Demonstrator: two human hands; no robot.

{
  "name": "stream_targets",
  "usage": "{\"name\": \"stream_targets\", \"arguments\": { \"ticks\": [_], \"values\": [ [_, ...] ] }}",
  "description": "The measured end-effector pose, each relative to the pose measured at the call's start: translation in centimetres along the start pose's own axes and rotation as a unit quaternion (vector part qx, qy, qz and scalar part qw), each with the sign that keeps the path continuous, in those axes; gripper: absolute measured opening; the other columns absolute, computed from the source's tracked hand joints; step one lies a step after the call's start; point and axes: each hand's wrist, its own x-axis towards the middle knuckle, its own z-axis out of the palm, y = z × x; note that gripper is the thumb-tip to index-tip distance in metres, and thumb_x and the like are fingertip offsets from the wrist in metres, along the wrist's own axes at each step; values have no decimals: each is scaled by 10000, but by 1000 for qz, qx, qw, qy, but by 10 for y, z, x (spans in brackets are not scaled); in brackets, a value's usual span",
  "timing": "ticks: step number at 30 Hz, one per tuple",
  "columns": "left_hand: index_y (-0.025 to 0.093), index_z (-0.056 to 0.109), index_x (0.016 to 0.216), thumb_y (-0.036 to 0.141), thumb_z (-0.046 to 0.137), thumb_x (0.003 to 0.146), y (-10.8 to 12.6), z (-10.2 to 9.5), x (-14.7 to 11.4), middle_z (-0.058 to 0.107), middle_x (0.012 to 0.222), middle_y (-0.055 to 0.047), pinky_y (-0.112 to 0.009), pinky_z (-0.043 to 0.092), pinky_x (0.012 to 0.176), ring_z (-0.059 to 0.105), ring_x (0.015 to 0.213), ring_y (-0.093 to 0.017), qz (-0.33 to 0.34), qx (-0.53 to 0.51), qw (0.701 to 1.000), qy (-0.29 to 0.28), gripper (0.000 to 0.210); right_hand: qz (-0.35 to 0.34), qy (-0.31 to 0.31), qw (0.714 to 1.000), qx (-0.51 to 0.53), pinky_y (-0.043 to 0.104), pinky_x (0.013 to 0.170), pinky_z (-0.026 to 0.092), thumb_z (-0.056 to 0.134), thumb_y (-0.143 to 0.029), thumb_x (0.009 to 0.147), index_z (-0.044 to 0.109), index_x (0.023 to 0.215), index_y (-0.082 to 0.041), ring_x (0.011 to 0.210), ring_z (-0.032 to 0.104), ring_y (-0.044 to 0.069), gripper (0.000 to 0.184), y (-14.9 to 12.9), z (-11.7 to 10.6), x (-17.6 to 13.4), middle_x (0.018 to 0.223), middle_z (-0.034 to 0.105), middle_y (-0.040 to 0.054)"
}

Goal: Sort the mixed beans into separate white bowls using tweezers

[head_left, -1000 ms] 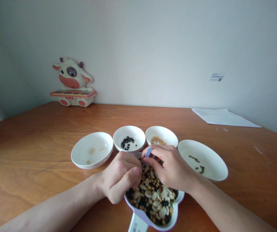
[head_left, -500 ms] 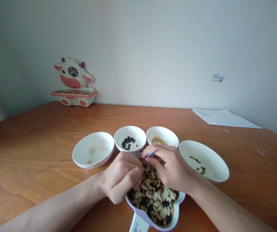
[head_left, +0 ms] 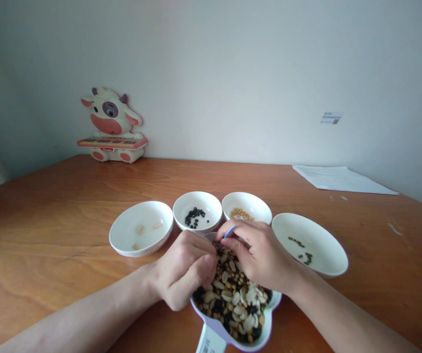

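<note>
Lilac tool (head_left: 229, 231) is pinched in the right hand (head_left: 258, 252), centre frame; the left hand (head_left: 186, 268) curls, contents unclear. Picking through the bean mix (head_left: 233, 300) appears underway; next move calls for steadiness.

A lilac pan (head_left: 267, 325) lies nearest, filled with beans (head_left: 217, 307) and peanuts (head_left: 248, 322). A purple strip (head_left: 229, 232) slants over its far end.
</note>
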Motion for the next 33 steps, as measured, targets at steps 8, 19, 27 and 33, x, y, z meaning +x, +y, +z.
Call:
{"name": "stream_targets", "arguments": {
  "ticks": [8,19,27,33],
  "values": [
    [169,457,561,302,196,1010,-1,-1,-1,548,501,-64,-284,378,543,424,485,-142,15,2,1000,7,536,-7,-43,998,35,243,701,452,486,-26,840,562,823,-169,737,585,133,164,-4,-1,0,780,631,13],
    [162,457,553,311,187,1013,-1,0,-2,547,499,-68,-281,387,544,429,481,-136,8,-1,1000,4,554,1,-55,998,37,267,716,454,484,-49,833,562,825,-173,745,581,147,147,-1,-3,1,790,627,23],
    [167,454,555,315,190,1015,-1,0,-1,542,495,-64,-282,376,534,427,489,-142,12,-2,1000,8,550,8,-62,998,16,251,680,450,479,-19,835,574,794,-176,716,585,138,188,-2,0,-1,769,643,14],
    [165,465,550,311,183,1012,-1,0,-1,519,505,-54,-278,377,521,417,476,-134,9,0,1000,4,561,4,-12,1000,19,249,646,459,501,-73,872,610,777,-171,679,603,138,175,-2,-1,0,723,653,15]
  ]
}}
